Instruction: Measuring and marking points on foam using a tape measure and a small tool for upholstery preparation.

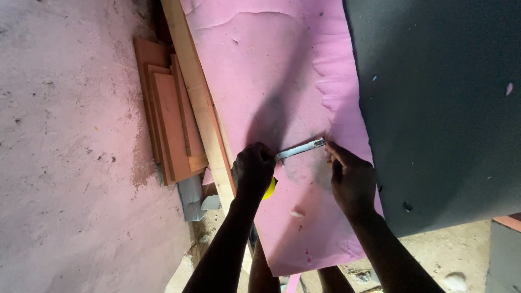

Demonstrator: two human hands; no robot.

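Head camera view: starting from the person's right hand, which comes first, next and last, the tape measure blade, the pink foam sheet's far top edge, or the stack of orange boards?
1. Tape measure blade, at the right hand fingertips.
2. Stack of orange boards, far left, by the wall.
3. Pink foam sheet top edge, farthest up.

rough pink-tinted concrete floor (65, 135), stacked wooden boards (171, 125)

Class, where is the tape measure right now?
In the head view, the tape measure sits in the left hand, its blade stretched across the pink foam to the right hand.
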